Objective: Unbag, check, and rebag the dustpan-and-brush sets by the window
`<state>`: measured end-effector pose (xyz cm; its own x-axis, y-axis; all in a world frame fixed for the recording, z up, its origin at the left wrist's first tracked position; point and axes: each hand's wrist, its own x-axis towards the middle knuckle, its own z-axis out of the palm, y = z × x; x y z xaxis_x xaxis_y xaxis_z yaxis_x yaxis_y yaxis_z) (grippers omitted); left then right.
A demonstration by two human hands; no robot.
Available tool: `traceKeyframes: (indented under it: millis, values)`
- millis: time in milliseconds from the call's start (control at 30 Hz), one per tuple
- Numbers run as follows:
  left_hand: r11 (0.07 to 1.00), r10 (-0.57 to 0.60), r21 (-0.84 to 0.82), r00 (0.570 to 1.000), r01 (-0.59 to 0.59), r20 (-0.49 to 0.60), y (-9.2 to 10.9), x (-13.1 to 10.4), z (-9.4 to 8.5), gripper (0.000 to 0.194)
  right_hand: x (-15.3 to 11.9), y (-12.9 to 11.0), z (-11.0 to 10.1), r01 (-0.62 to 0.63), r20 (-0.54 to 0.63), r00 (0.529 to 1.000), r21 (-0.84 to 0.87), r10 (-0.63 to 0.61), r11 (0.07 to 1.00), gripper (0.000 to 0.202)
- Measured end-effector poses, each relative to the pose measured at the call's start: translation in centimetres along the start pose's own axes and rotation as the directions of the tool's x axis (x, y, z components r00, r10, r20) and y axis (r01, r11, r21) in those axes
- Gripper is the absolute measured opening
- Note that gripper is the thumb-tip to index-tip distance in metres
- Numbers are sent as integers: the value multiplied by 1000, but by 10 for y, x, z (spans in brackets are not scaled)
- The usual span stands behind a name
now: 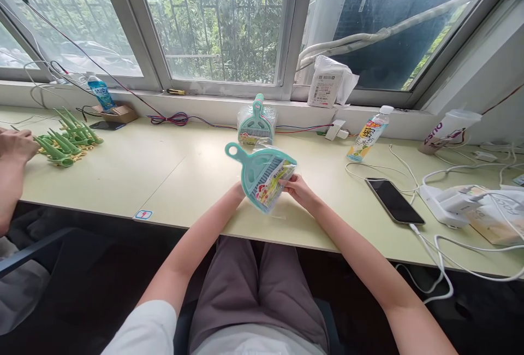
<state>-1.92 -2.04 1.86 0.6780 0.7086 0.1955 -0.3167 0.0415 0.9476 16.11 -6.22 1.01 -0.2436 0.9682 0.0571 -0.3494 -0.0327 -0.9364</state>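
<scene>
A mint-green mini dustpan with a grey-bristled brush [268, 172] is held up above the table in clear plastic wrap, with a printed card across its front. It is tilted, its looped handle pointing to the upper left. My right hand [298, 188] pinches the wrapped right edge near the card. Behind the pan's left side is my left hand [241, 190], gripping it there; its fingers are hidden. Just beyond, more wrapped dustpan sets [257, 123] are stacked against the wall below the window.
At left, another person's hand [18, 145] is beside green spiky plastic pieces [67, 139]. Rightward are a drink bottle [370, 134], a phone [395, 201], a power strip [448, 207], white cables and a cup [448, 131]. Coiled wires [174, 119] run along the wall.
</scene>
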Motion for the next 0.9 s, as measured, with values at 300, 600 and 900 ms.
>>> traceKeyframes:
  millis: [300,600,900]
  values:
    - [991,-26,-136,997,17,-67,-7,18,1,63,14,-5,-26,284,-384,894,84,-232,955,40]
    - [998,-59,-25,965,54,-257,-17,18,4,55,19,0,-32,212,-361,917,80,-170,974,37]
    - [999,-23,23,970,29,-241,-14,19,10,50,21,2,-33,186,-371,917,74,-146,980,28]
